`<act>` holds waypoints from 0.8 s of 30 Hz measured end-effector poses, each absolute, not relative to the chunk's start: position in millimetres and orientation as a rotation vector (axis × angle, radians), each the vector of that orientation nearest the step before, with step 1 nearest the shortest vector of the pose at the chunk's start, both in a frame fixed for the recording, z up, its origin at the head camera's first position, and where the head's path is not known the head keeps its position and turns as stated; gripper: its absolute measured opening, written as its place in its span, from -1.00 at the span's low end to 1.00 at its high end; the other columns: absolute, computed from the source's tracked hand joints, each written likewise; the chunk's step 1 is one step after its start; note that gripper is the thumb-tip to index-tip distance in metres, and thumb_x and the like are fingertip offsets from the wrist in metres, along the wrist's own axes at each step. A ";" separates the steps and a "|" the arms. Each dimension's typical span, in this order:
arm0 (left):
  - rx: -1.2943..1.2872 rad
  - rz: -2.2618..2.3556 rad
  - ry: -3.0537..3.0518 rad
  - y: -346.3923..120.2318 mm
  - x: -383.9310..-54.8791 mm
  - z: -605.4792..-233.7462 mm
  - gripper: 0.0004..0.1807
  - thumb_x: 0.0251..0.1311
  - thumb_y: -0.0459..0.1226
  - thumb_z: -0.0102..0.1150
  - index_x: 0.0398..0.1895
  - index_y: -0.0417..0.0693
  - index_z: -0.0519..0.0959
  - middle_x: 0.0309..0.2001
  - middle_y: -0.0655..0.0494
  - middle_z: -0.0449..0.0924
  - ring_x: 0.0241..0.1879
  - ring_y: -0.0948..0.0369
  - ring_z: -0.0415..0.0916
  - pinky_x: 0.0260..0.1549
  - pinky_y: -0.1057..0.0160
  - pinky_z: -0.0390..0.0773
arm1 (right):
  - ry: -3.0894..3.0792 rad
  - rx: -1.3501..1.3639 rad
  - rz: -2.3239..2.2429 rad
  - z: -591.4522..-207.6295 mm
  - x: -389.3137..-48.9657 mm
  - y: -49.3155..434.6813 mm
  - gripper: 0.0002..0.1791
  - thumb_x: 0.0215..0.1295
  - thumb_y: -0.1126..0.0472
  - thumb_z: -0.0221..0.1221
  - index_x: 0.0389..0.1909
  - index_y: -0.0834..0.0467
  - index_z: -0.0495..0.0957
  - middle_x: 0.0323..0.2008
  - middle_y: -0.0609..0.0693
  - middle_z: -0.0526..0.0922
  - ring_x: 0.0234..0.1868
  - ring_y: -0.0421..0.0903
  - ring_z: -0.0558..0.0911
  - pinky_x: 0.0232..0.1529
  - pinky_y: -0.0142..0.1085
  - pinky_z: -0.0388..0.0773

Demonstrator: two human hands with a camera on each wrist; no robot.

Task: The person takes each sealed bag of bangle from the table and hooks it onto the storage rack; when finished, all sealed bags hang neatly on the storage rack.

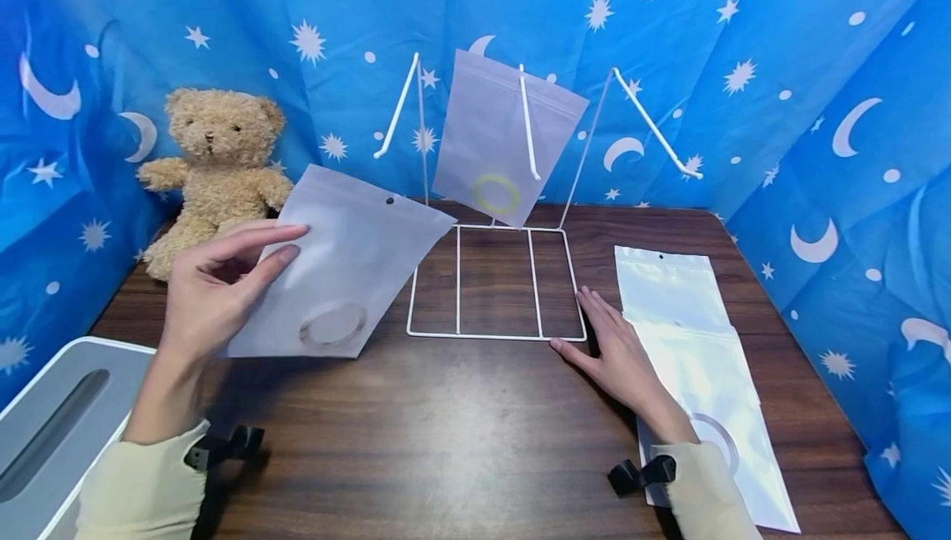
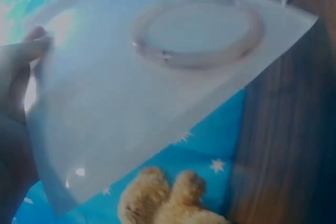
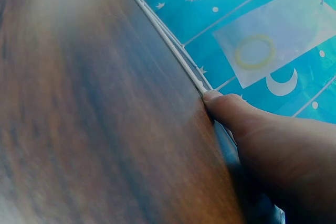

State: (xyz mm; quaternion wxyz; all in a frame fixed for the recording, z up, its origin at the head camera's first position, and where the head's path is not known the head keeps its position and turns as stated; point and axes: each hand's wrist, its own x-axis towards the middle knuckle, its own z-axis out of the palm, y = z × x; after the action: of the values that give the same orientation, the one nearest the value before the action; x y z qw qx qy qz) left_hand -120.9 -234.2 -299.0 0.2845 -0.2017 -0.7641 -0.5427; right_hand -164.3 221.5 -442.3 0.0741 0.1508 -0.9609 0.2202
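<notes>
My left hand (image 1: 208,292) pinches the side edge of a frosted zip bag (image 1: 357,243) between thumb and fingers, holding it tilted above the table. A pale bangle (image 2: 197,60) shows through the bag near its bottom. My right hand (image 1: 617,354) rests at the front right corner of a white wire display rack (image 1: 458,280), its thumb touching the front rod and its fingers along the side. On the rack's middle prong hangs another frosted bag (image 1: 483,119) with a yellow bangle (image 1: 496,210) inside.
Frosted zip bags (image 1: 683,358) overlap on the table at the right, partly under my right wrist; a ring shape shows in one. A teddy bear (image 1: 223,139) sits at the back left. A grey-and-white bin lid (image 1: 111,400) stands at the left. Blue starry curtains (image 1: 750,20) surround the table.
</notes>
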 end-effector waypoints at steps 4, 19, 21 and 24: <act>-0.665 -1.699 -1.775 -225.9 -115.6 -290.4 -0.77 0.06 -0.71 0.17 -0.16 -0.62 0.60 -0.17 -0.23 0.66 -0.63 0.26 0.22 -0.74 0.39 0.11 | -2.880 0.452 0.661 -443.3 -164.4 221.9 0.03 0.21 -0.39 0.16 0.52 0.16 0.10 0.48 0.15 0.14 0.47 0.14 0.10 0.32 0.21 0.07; -0.494 -2.247 -1.410 -214.3 -116.2 -291.6 -0.66 0.13 -0.73 0.10 0.01 -0.60 0.53 -0.01 -0.26 0.62 -0.30 0.03 0.70 -0.43 0.22 0.68 | -2.872 0.459 0.647 -443.6 -165.3 222.8 0.06 0.19 -0.41 0.16 0.52 0.15 0.09 0.47 0.16 0.14 0.46 0.16 0.11 0.31 0.23 0.09; -0.482 -2.245 -1.416 -211.5 -118.4 -292.8 -0.67 0.12 -0.71 0.13 0.00 -0.59 0.54 -0.01 -0.26 0.62 -0.30 0.06 0.69 -0.44 0.25 0.66 | -2.869 0.458 0.652 -443.9 -165.2 222.7 0.05 0.18 -0.40 0.17 0.51 0.16 0.10 0.47 0.16 0.14 0.46 0.16 0.11 0.30 0.24 0.09; -0.466 -2.228 -1.426 -209.6 -121.4 -294.9 -0.67 0.11 -0.70 0.16 0.00 -0.59 0.54 -0.01 -0.25 0.62 -0.28 0.10 0.66 -0.45 0.28 0.64 | -2.875 0.455 0.656 -443.6 -165.1 221.8 0.05 0.19 -0.41 0.17 0.51 0.17 0.11 0.47 0.17 0.14 0.46 0.17 0.11 0.30 0.24 0.09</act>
State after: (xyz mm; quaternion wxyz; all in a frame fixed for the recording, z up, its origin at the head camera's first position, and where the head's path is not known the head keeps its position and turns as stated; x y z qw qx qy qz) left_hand -121.4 -209.6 -294.9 0.2258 -0.1692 -0.5173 -0.8080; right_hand -165.1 221.8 -443.6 0.0787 0.1521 -0.9606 0.2191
